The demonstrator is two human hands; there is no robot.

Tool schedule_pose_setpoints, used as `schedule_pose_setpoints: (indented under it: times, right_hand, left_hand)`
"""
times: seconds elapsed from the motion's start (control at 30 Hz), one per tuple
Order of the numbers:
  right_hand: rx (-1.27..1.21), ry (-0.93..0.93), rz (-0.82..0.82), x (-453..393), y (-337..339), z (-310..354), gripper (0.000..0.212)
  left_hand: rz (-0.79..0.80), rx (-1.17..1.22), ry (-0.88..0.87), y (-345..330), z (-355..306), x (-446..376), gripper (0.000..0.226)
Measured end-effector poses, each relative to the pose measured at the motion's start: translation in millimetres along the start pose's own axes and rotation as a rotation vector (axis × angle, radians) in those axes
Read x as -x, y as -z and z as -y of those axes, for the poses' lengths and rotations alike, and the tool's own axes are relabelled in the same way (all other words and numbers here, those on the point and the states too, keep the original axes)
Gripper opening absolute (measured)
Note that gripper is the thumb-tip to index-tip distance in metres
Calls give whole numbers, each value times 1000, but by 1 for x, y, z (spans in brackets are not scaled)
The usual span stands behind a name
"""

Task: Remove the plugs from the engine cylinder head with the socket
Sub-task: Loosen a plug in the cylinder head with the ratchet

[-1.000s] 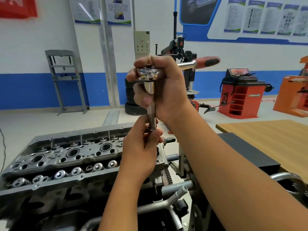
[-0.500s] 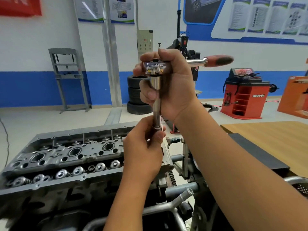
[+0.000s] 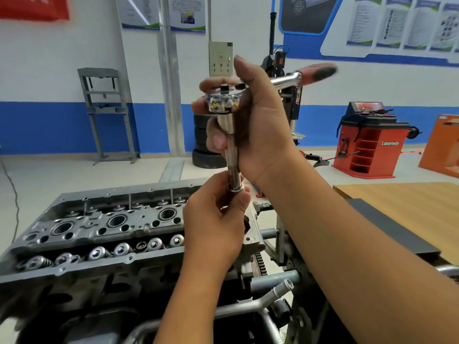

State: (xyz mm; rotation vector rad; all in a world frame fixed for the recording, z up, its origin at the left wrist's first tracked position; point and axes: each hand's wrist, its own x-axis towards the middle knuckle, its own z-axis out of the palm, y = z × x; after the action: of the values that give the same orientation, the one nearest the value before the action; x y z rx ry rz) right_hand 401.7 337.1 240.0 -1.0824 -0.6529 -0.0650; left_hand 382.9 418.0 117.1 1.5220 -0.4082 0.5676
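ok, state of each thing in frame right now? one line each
ratchet: lifted clear of the head, shaft vertical, handle pointing right
socket: on the shaft's lower end, in the air
right hand: grips the ratchet head
left hand: pinches the socket's lower end
cylinder head: three plug wells visible, tool in none

Right hand [image 3: 258, 125] raised, fingers curled; left hand [image 3: 216, 219] pinching below.
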Motion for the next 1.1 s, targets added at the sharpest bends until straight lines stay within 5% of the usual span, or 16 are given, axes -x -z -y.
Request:
schedule_pose_setpoints:
  times: [0.17, 0.27, 0.4, 0.6, 0.83, 1.03, 1.1]
  right_hand:
    - [157, 294, -215, 5, 7, -7, 24]
    - [129, 167, -166, -1, 12, 4, 23]
    - [-73, -47, -26, -5, 13, 8, 36]
    - [177, 406, -79, -1, 7, -9, 21]
    - [-100, 70, 126, -9, 4, 0, 22]
    - [154, 381, -29, -7, 7, -7, 19]
    - [143, 357, 12, -7, 10, -3, 18]
  left_hand:
    - [-22, -70, -79, -5, 3, -1, 33]
    - [107, -23, -62, -3, 1, -4, 14]
    - [125, 19, -1, 1, 1, -5, 21]
    - [-7, -35, 3, -3, 3, -4, 28]
    - [190, 22, 11, 6, -2, -7, 15]
    - [33, -115, -13, -8, 0, -4, 16]
    - [85, -79, -17, -5, 1, -4, 12]
